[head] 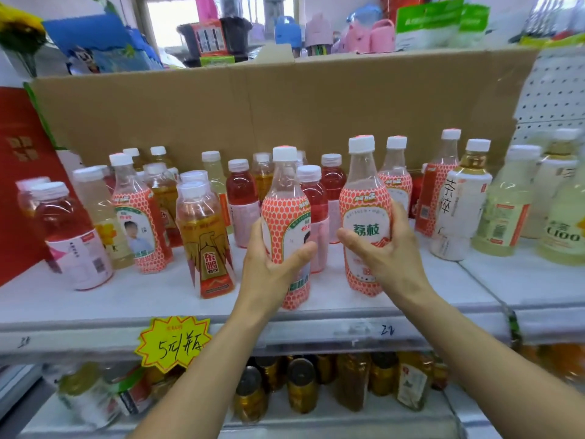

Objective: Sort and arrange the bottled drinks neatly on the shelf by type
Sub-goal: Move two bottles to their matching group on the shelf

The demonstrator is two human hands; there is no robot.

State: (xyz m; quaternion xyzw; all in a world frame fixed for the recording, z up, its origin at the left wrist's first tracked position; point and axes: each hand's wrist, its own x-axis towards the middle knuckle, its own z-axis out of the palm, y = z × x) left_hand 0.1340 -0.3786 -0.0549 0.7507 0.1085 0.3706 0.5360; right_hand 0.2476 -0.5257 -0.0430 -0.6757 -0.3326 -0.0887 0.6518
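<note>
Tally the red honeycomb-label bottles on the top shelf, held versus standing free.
Left-hand bottle, gripped by left hand: 1
Right-hand bottle, gripped by right hand: 1
Free-standing bottles: 3
Total: 5

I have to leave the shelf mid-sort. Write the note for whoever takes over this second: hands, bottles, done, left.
Left hand grips the left lychee bottle. Right hand grips the right lychee bottle. The two are upright and side by side at the front of the shelf.
Three more lychee bottles stand apart: one at left, two at back right.
A gold energy bottle, red drinks and a tea bottle stand mixed among them.
Done: no type fully grouped yet.
Left: gather the lychee bottles together, then likely group the rest by type.
</note>
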